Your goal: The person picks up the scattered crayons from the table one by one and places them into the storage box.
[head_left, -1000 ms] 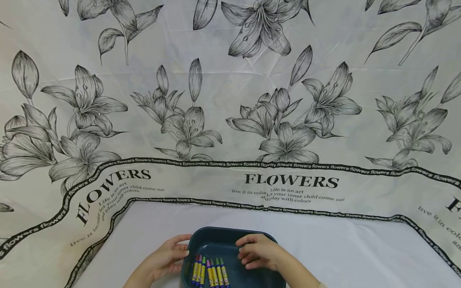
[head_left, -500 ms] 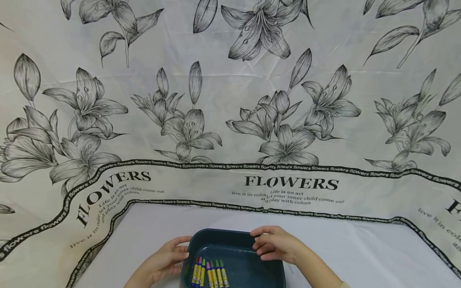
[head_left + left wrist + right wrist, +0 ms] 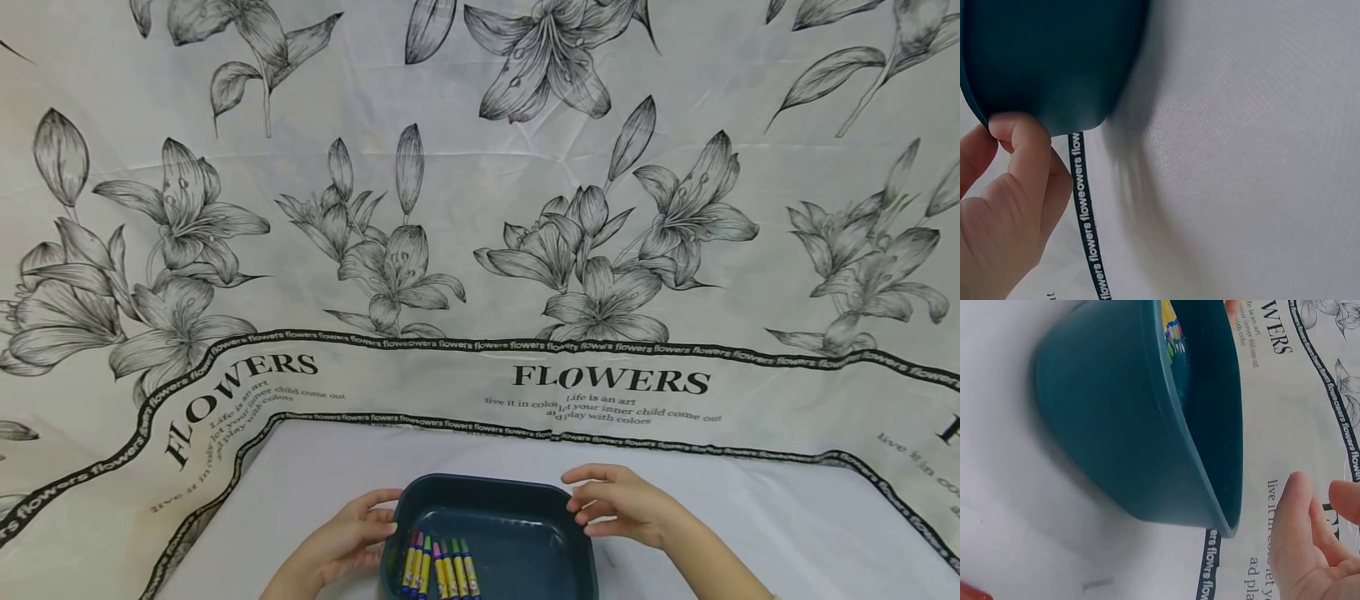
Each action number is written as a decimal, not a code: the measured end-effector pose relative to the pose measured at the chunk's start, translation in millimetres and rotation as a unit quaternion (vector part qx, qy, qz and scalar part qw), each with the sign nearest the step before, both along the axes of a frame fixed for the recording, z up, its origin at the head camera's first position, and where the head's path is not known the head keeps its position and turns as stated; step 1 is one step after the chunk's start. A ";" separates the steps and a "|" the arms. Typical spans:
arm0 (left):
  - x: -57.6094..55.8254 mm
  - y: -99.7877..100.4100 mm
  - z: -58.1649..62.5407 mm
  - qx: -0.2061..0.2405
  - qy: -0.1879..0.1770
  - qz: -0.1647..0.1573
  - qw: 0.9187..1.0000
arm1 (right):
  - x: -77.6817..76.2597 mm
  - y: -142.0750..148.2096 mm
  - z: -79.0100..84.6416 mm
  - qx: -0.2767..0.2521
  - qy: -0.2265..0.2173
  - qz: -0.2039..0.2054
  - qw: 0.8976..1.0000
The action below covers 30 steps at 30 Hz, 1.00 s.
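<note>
A dark teal plastic bin [image 3: 536, 554] stands at the bottom middle of the head view. Several crayons [image 3: 442, 571] with yellow wrappers and blue bands lie side by side on its floor, toward the left; their tips are green, pink and dark. My left hand [image 3: 348, 537] holds the bin's left end, and in the left wrist view its thumb and fingers [image 3: 1019, 140] pinch the rim. My right hand [image 3: 626, 508] is by the far right corner, fingers spread and bent a little, holding nothing. The right wrist view shows a gap between this hand [image 3: 1310, 544] and the bin wall.
A white cloth [image 3: 322, 458] covers the table under the bin. Behind it rises a sheet [image 3: 450, 275] printed with lilies and lettering, bordered by black bands. A small red object [image 3: 974, 592] shows at the lower left corner of the right wrist view.
My right hand has moved out from over the inside of the bin, rightward past its right rim. The left hand, bin and crayons stay in place.
</note>
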<state>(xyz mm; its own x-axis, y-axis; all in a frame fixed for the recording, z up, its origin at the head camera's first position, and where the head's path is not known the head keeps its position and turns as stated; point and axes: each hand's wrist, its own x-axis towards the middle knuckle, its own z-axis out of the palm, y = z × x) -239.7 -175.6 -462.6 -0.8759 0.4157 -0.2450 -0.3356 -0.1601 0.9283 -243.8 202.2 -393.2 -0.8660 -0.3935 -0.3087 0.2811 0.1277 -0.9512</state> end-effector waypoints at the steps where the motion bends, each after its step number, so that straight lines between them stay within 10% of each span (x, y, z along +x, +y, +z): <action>1: 0.1 0.5 0.8 -0.002 0.001 0.000 1.000 | 0.6 2.5 0.9 0.000 -0.001 -0.001 1.000; 30: 0.0 2.1 9.9 -0.053 0.022 0.002 0.998 | 14.1 79.8 6.3 -0.012 -0.005 0.021 1.000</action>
<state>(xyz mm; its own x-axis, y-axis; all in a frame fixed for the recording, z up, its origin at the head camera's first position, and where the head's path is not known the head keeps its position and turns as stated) -239.6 -173.6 -452.8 -0.8882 0.3865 -0.2483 -0.2932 -0.0609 0.9541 -229.8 282.0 -386.9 -0.8457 -0.4365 -0.3070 0.2851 0.1169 -0.9514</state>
